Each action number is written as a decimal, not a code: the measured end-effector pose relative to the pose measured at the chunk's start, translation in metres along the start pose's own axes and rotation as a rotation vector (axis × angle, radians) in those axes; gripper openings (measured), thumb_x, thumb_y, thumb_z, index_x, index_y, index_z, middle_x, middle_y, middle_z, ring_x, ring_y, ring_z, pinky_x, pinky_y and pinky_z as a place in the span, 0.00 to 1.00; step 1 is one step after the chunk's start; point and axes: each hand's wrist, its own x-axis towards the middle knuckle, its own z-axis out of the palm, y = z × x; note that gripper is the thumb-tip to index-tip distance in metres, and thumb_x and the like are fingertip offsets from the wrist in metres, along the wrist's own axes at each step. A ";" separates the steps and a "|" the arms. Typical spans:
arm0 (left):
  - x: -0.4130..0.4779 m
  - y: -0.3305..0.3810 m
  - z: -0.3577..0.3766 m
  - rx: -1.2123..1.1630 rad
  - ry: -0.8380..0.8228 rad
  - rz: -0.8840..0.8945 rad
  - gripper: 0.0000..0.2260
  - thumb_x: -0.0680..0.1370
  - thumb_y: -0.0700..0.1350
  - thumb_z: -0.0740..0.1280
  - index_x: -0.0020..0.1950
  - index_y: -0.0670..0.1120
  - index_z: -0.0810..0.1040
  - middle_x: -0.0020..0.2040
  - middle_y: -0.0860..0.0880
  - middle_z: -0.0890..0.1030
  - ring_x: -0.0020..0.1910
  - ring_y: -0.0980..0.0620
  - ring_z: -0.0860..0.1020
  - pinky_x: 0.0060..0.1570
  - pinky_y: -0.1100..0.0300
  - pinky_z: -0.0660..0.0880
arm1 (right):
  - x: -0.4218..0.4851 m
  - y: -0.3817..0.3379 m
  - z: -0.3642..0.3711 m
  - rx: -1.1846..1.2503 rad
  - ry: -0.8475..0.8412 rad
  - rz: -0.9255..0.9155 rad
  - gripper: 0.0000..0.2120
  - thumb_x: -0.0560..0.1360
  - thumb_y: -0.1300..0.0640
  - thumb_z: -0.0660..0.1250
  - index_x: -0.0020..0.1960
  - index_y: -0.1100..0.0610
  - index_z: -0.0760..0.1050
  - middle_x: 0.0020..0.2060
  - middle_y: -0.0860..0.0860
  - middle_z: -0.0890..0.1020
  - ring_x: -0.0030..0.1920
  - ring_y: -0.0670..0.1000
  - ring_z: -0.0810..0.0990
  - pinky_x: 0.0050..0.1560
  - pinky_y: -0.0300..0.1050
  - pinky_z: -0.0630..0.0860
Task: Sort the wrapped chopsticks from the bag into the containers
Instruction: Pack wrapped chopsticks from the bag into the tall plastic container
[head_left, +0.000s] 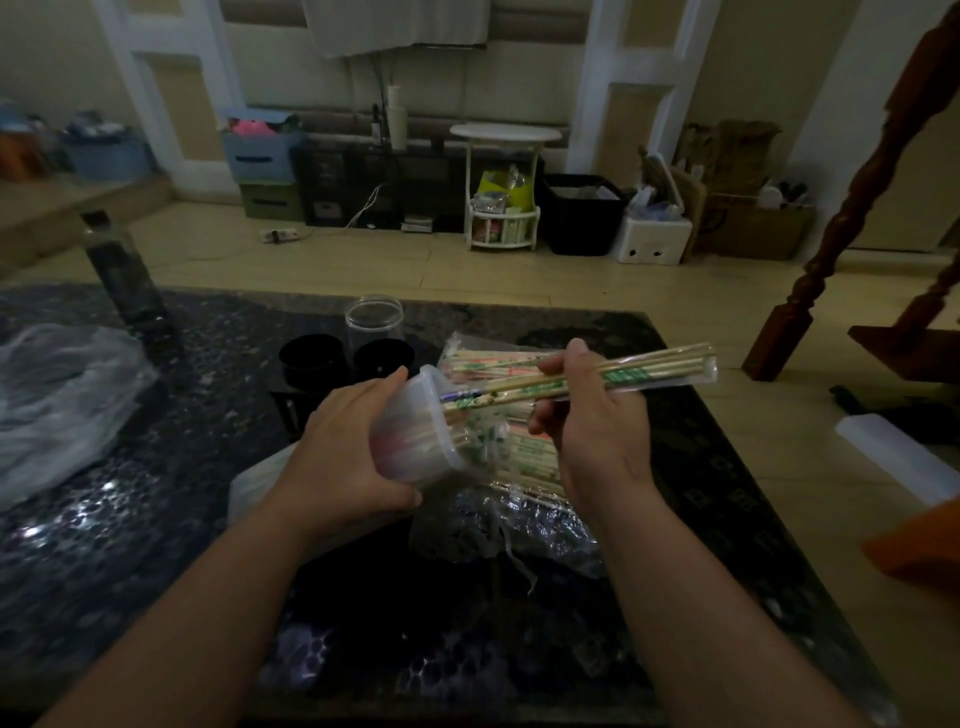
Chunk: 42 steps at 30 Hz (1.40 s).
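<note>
Right grip (587, 421) curled around wrapped chopsticks (652, 370)

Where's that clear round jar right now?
In the head view, the clear jar stands upright near the far edge of the dark table, just behind the two black cups and beyond the left hand.
</note>
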 end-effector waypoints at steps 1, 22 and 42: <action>0.000 0.000 0.000 0.003 0.000 0.001 0.56 0.49 0.64 0.67 0.77 0.52 0.61 0.71 0.51 0.67 0.68 0.52 0.64 0.63 0.60 0.59 | 0.001 0.001 0.000 0.002 -0.011 0.006 0.15 0.83 0.53 0.60 0.42 0.58 0.77 0.28 0.52 0.76 0.29 0.47 0.75 0.30 0.42 0.75; 0.003 -0.004 0.005 0.035 -0.051 0.004 0.56 0.50 0.64 0.68 0.78 0.55 0.58 0.72 0.52 0.66 0.70 0.52 0.63 0.66 0.59 0.58 | -0.006 0.022 0.009 -0.492 -0.143 -0.011 0.11 0.72 0.55 0.75 0.49 0.44 0.76 0.45 0.45 0.81 0.43 0.46 0.81 0.43 0.47 0.81; 0.003 -0.004 0.002 -0.009 -0.010 -0.022 0.55 0.52 0.66 0.67 0.78 0.53 0.58 0.73 0.52 0.65 0.71 0.52 0.62 0.68 0.57 0.58 | -0.025 0.051 0.010 -0.605 -0.355 -0.245 0.30 0.75 0.43 0.52 0.75 0.51 0.67 0.73 0.42 0.67 0.73 0.37 0.62 0.74 0.40 0.61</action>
